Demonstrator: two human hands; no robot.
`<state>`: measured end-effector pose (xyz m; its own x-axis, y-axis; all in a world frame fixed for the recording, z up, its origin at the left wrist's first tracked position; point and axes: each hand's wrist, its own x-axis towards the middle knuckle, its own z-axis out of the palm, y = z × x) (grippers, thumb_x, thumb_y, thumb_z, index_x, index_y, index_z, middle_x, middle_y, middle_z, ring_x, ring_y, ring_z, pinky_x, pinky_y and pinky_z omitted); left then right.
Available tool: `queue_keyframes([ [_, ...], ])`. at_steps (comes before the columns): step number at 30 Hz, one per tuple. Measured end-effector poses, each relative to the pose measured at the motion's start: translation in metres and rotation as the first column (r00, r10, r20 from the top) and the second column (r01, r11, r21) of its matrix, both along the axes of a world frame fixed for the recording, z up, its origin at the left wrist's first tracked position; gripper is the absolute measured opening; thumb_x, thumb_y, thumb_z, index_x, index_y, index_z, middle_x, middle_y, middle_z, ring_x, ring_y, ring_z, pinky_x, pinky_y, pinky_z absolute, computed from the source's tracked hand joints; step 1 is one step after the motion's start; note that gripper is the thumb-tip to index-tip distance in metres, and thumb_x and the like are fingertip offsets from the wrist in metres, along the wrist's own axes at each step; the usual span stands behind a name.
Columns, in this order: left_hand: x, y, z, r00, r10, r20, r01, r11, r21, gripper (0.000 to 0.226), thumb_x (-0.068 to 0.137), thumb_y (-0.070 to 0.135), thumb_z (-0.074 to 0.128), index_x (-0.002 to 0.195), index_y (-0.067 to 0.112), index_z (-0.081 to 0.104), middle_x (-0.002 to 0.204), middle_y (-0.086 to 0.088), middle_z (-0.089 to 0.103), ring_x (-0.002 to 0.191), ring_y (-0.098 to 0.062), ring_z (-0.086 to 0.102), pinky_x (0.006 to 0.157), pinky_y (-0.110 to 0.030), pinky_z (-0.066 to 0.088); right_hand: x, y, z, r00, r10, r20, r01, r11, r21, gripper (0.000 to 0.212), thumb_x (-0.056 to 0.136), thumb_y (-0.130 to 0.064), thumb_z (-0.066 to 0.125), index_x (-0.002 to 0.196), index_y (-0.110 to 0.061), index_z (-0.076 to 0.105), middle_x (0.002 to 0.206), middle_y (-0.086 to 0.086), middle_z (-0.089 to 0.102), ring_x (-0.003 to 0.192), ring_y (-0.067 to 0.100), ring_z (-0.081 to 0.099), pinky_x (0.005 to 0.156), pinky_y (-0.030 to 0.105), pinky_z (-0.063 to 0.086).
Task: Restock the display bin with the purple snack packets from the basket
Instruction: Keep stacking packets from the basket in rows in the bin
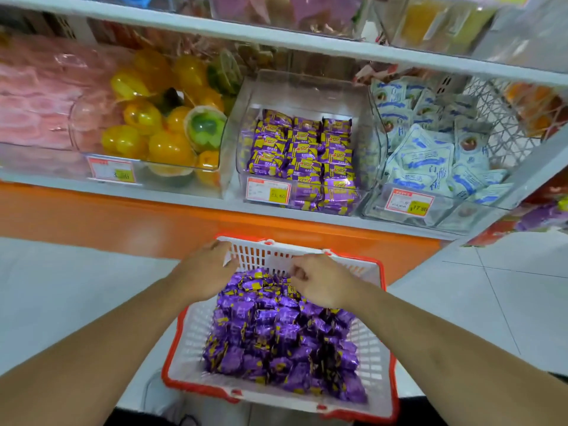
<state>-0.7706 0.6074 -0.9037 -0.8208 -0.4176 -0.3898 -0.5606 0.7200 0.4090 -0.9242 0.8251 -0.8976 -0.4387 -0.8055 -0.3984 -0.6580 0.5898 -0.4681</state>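
The left hand (204,272) is reaching over the far left corner of the basket (373,376); its fingertips are hiding behind the rim, so I cannot tell whether they are gripping anything. The right hand (319,282) is hovering at the basket's far edge with fingers curled, pinching nothing visible. Purple packets (282,333) are filling the basket. The clear bin (365,124) on the shelf's front edge is holding neat rows of more packets (302,155), its price tag (268,190) too blurry to read.
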Motion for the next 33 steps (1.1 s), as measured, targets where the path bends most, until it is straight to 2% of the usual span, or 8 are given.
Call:
queue_keyframes([
  [6, 0.017, 0.008, -0.078, 0.981, 0.13, 0.143, -0.129, 0.992, -0.012, 0.088, 0.101, 0.063, 0.038, 0.163, 0.021, -0.009, 0.166, 0.011, -0.026, 0.156, -0.026, -0.013, 0.125, -0.052, 0.014, 0.006, -0.014, -0.08, 0.998, -0.019, 0.056, 0.008, 0.983, 0.184, 0.047, 0.104, -0.025, 0.051, 0.15, -0.015, 0.046, 0.152, 0.011, 0.045, 0.135, 0.034, 0.049, 0.112, 0.046, 0.044],
  [11, 0.015, 0.012, -0.085, 0.971, 0.118, 0.208, -0.107, 0.992, -0.06, 0.093, 0.093, 0.08, 0.028, 0.159, 0.035, -0.02, 0.161, 0.012, -0.04, 0.153, -0.023, -0.028, 0.124, -0.054, 0.005, -0.004, -0.017, -0.134, 0.998, -0.061, 0.034, 0.051, 0.971, 0.233, 0.066, 0.107, -0.037, 0.049, 0.165, -0.022, 0.021, 0.172, 0.004, 0.017, 0.156, 0.032, 0.019, 0.128, 0.045, 0.021],
  [15, 0.014, 0.013, -0.084, 0.964, 0.104, 0.244, -0.086, 0.993, -0.082, 0.095, 0.09, 0.084, 0.027, 0.161, 0.036, -0.015, 0.162, 0.009, -0.038, 0.153, -0.023, -0.027, 0.124, -0.054, 0.004, -0.01, -0.025, -0.158, 0.966, -0.243, 0.086, 0.222, 0.955, 0.198, 0.059, 0.108, -0.048, 0.046, 0.162, -0.034, 0.028, 0.17, 0.001, 0.023, 0.15, 0.031, 0.033, 0.122, 0.047, 0.032],
  [18, 0.013, 0.014, -0.083, 0.961, 0.086, 0.261, -0.062, 0.993, -0.1, 0.096, 0.089, 0.085, 0.025, 0.161, 0.035, -0.015, 0.157, 0.011, -0.045, 0.153, -0.025, -0.025, 0.123, -0.056, 0.005, -0.012, -0.026, -0.169, 0.955, -0.29, 0.068, 0.266, 0.934, 0.237, 0.063, 0.104, -0.054, 0.052, 0.16, -0.033, 0.033, 0.166, 0.004, 0.021, 0.118, 0.029, 0.062, 0.102, 0.044, 0.053],
  [21, 0.012, 0.013, -0.082, 0.96, 0.081, 0.27, -0.055, 0.993, -0.101, 0.097, 0.089, 0.086, 0.023, 0.161, 0.034, -0.015, 0.155, 0.012, -0.049, 0.153, -0.027, -0.026, 0.123, -0.057, 0.005, -0.013, -0.025, -0.169, 0.956, -0.294, 0.026, 0.279, 0.93, 0.241, 0.055, 0.101, -0.045, 0.064, 0.15, -0.025, 0.051, 0.162, 0.006, 0.029, 0.113, 0.026, 0.064, 0.102, 0.043, 0.054],
  [24, 0.012, 0.014, -0.079, 0.96, 0.082, 0.269, -0.061, 0.995, -0.083, 0.097, 0.089, 0.086, 0.024, 0.161, 0.035, -0.013, 0.154, 0.013, -0.049, 0.152, -0.027, -0.026, 0.123, -0.058, 0.005, -0.01, -0.021, -0.158, 0.945, -0.328, 0.017, 0.322, 0.934, 0.154, 0.031, 0.099, -0.03, 0.071, 0.129, -0.023, 0.07, 0.154, 0.004, 0.042, 0.082, 0.017, 0.063, 0.089, 0.033, 0.054],
  [29, 0.01, 0.013, -0.067, 0.956, 0.084, 0.28, -0.077, 0.996, -0.034, 0.096, 0.091, 0.083, 0.03, 0.162, 0.032, -0.008, 0.156, 0.012, -0.047, 0.153, -0.029, -0.024, 0.123, -0.059, 0.002, -0.011, -0.019, -0.108, 0.96, -0.265, 0.088, 0.265, 0.964, 0.01, 0.024, 0.102, -0.024, 0.066, 0.123, -0.019, 0.076, 0.134, 0.003, 0.065, 0.105, 0.017, 0.067, 0.093, 0.027, 0.047],
  [33, -0.006, 0.019, -0.035, 0.952, 0.112, 0.284, -0.08, 0.989, -0.122, 0.078, 0.097, 0.062, 0.047, 0.159, 0.022, 0.022, 0.168, -0.004, -0.015, 0.155, -0.034, -0.008, 0.123, -0.062, -0.001, -0.02, -0.028, -0.045, 0.956, -0.218, 0.196, 0.242, 0.965, -0.105, 0.021, 0.102, -0.021, 0.065, 0.119, -0.027, 0.077, 0.105, -0.009, 0.073, 0.078, 0.004, 0.069, 0.072, 0.022, 0.05],
])
